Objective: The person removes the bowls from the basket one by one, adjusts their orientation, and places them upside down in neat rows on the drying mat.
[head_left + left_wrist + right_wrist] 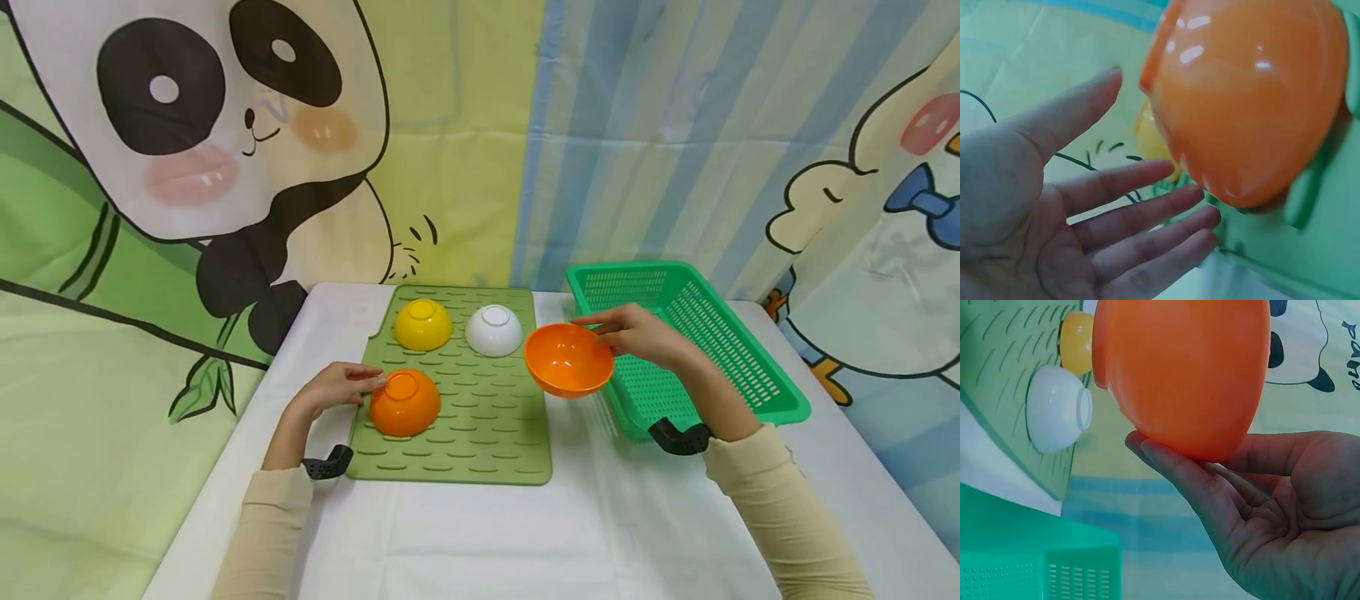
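Note:
My right hand [643, 335] pinches an orange bowl [568, 360] by its rim, opening upward, between the green mat and the basket. The right wrist view shows thumb and fingers on the side of this bowl [1188, 375]. Another orange bowl [405, 403] lies upside down on the mat's left side. Beside it my left hand [341, 387] has its fingertips right at the bowl's edge. In the left wrist view that hand [1097, 212] has its fingers spread and straight, close by the overturned orange bowl [1247, 100]. Behind sit an upside-down yellow bowl [423, 324] and a white bowl [493, 331].
The ridged green mat [495, 454] lies on a white-covered table [480, 533]. To its right stands a green plastic basket [772, 400] with slotted walls, partly under my right forearm. A printed curtain [465, 192] hangs behind the table.

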Motion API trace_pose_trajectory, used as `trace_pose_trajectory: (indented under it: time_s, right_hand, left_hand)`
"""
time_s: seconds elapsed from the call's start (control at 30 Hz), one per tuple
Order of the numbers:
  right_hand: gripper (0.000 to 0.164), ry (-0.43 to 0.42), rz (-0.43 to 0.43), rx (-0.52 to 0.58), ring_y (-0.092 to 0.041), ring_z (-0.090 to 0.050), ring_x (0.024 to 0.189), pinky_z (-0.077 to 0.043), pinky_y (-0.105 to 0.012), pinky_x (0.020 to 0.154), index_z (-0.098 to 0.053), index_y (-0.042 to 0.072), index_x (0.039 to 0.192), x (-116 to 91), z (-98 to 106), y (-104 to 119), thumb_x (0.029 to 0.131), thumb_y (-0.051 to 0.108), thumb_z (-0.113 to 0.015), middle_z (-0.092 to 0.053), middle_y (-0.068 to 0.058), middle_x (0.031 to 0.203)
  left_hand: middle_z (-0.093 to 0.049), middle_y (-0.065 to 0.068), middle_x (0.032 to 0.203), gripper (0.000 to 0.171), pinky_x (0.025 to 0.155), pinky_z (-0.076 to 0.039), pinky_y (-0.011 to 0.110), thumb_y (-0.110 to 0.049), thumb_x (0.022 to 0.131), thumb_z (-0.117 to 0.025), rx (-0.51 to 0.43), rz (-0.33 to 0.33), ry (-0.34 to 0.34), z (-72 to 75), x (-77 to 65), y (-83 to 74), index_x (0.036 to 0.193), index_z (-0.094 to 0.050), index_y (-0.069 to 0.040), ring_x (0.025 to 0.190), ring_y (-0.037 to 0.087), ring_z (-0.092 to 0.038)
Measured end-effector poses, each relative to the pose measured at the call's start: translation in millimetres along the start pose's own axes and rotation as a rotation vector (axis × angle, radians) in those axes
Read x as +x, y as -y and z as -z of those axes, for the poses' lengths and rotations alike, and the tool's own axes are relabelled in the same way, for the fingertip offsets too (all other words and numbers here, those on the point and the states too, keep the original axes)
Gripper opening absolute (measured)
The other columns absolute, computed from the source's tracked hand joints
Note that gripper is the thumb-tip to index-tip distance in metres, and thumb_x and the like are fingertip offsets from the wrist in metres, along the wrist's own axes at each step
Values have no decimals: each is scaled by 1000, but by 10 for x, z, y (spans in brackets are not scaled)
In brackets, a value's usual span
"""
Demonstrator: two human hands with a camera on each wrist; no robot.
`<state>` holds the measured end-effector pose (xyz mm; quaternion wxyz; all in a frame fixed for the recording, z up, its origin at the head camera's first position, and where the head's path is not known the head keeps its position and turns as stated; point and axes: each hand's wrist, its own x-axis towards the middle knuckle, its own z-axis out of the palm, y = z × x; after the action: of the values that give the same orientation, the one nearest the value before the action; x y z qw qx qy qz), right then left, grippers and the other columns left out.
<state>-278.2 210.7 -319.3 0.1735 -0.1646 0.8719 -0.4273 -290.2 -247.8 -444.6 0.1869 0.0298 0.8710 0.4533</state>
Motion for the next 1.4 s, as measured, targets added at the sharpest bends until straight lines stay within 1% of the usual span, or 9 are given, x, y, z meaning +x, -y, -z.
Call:
trace_pose_trajectory:
  time_s: [0.1, 0.2, 0.33, 0.43, 0.63, 0.73, 0.97, 1.23, 1.4]
  right_hand:
    - [37, 4, 2, 12, -22, -63, 88, -54, -36, 73, -53, 5, 125, 0, -10, 9, 90, -1, -46, -58, -22, 115]
    - [37, 7, 7, 22, -22, -63, 88, -54, -36, 74, -53, 5, 125, -3, -19, 16, 90, -1, -46, -58, -22, 115]
    - [37, 13, 19, 24, -23, -63, 90, -54, -36, 74, -52, 5, 126, 1, -33, 25, 90, 0, -46, -58, -21, 116]
    - [37, 19, 28, 35, -23, -63, 91, -54, -36, 75, -52, 5, 126, 4, -39, 35, 90, 1, -47, -58, -21, 116]
    - [36, 14, 34, 41, -23, -63, 91, -54, -36, 75, -52, 5, 126, -12, -38, 87, 90, 1, -48, -58, -20, 116]
    - [36, 14, 36, 37, -23, -63, 90, -54, -37, 75, -52, 5, 126, -19, -42, 122, 90, 1, -48, -57, -20, 117]
    - [36, 29, 63, 52, -24, -64, 91, -53, -39, 75, -52, 4, 126, -14, -60, 148, 90, 1, -47, -56, -20, 119]
    - [38, 40, 89, 47, -26, -63, 94, -54, -38, 73, -53, 3, 124, -46, -145, 194, 88, -4, -45, -57, -20, 118]
    - [37, 49, 95, 45, -24, -63, 93, -54, -36, 73, -54, 5, 124, -68, -173, 224, 88, -2, -48, -57, -19, 118]
  left_hand:
    - [-49, 17, 128, 62, 84, -50, 39, -49, 82, -57, 94, -56, -102, -15, -42, -122, 127, -51, -6, 102, 29, -57]
    - [-54, 16, 124, 58, 82, -50, 43, -47, 83, -57, 164, -177, -269, -83, -102, -297, 124, -54, -6, 103, 31, -58]
    - [-63, 15, 109, 47, 78, -52, 42, -35, 84, -62, 194, -448, -503, -259, -165, -557, 117, -59, -3, 95, 29, -62]
    - [-63, 14, 109, 45, 82, -51, 40, -28, 79, -68, 238, -710, -615, -443, -182, -747, 115, -60, -2, 98, 27, -61]
    - [-50, 15, 128, 74, 98, -40, 38, -34, 65, -78, 439, -1265, -591, -860, -198, -1160, 124, -51, 1, 119, 30, -46]
    - [-48, 17, 130, 78, 101, -37, 40, -43, 66, -76, 573, -1459, -590, -1052, -170, -1328, 124, -51, 2, 120, 32, -44]
    - [-46, 14, 132, 65, 102, -34, 43, -43, 76, -68, 810, -1590, -686, -1357, -28, -1398, 126, -51, -6, 123, 27, -42]
    - [-49, 19, 128, 59, 98, -39, 40, -28, 73, -74, 649, -1668, -747, -1528, 103, -1301, 124, -51, -8, 119, 30, -46]
    - [-49, 22, 126, 47, 97, -41, 38, -20, 82, -66, 608, -1689, -757, -1570, 121, -1254, 123, -48, -6, 118, 32, -47]
